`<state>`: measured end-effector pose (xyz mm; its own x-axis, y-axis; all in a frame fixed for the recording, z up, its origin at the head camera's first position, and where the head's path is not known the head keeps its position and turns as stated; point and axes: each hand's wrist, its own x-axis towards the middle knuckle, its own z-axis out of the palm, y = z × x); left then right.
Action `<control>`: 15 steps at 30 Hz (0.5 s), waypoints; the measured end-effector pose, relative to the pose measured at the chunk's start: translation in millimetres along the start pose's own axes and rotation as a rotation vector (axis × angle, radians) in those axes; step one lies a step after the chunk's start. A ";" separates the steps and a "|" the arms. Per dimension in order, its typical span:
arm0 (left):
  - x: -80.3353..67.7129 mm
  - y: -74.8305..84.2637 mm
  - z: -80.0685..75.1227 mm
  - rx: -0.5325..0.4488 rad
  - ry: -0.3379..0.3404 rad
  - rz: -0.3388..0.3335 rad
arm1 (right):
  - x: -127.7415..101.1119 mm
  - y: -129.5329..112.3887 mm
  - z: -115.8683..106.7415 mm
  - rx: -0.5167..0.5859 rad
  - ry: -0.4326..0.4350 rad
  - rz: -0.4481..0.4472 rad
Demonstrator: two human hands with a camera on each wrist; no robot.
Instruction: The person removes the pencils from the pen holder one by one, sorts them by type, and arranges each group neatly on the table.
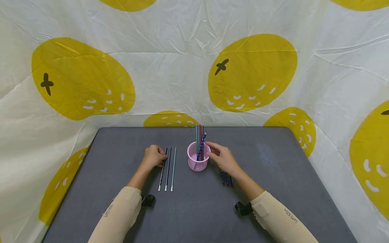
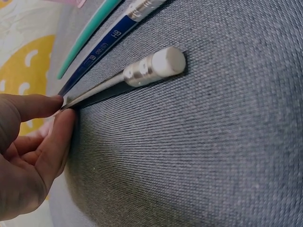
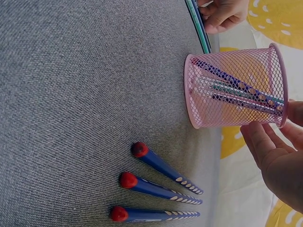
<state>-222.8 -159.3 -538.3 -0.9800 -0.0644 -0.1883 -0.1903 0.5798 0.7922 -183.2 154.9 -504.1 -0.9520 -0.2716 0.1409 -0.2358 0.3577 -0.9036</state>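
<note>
Partly hidden, head view: pencil left hand pinches, 3 blue pencils; right hand holds pink cup.

Beige slvs w/ dk lettering

From here, the pink mesh cup stands upright, pencils inside; a dark, white-tipped pencil is to its left.

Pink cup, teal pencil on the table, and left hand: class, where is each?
Pink cup (image 1: 198,166), head view: front wall, below the rim.
Teal pencil (image 1: 173,169), head view: middle of its shaft.
Left hand (image 1: 153,156), head view: back of the hand.
</note>
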 end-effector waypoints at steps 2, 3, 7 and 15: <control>0.1 0.4 -1.2 -0.009 -0.005 -0.001 | 0.2 -0.5 0.5 0.006 -0.001 0.001; 0.0 0.8 -2.2 -0.009 -0.007 0.000 | 0.3 -0.7 0.6 0.005 -0.003 0.002; -2.2 5.6 -7.4 0.017 0.010 0.022 | 1.9 4.8 1.8 0.004 -0.002 0.002; -13.7 36.2 -14.9 0.040 0.073 0.210 | 1.2 4.5 0.3 0.005 0.004 -0.006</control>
<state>-217.1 -149.6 -498.4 -0.9998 0.0029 0.0218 0.0189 0.6183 0.7857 -185.4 156.0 -508.1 -0.9513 -0.2703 0.1483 -0.2409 0.3514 -0.9047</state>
